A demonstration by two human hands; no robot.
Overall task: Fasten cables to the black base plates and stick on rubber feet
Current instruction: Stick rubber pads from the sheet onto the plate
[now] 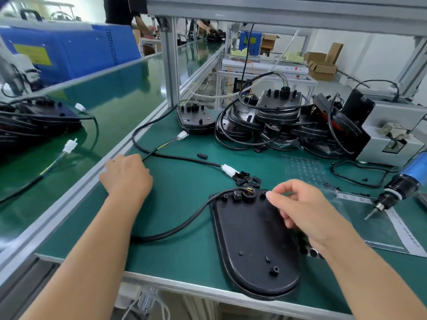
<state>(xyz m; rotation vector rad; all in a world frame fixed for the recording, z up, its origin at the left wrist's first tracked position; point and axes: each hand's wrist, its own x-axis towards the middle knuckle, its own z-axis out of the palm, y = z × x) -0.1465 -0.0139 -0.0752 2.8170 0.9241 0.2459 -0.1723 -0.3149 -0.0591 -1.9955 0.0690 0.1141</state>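
A black base plate (251, 248) lies flat on the green mat near the front edge. Its black cable (184, 224) leaves the plate's top end, loops left and runs to a white connector (228, 170). My right hand (305, 211) hovers over the plate's upper right, thumb and forefinger pinched together on something small and pale that I cannot make out. My left hand (127, 174) rests knuckles-up on the mat beside the conveyor rail, fingers curled under, next to the cable; whether it grips the cable is hidden.
A pile of small black clips (247, 177) lies above the plate. Stacked plates with cables (277, 118) fill the back. A clear sheet of rubber feet (305, 168) and an electric screwdriver (402, 188) lie at right. The conveyor (69, 144) runs along the left.
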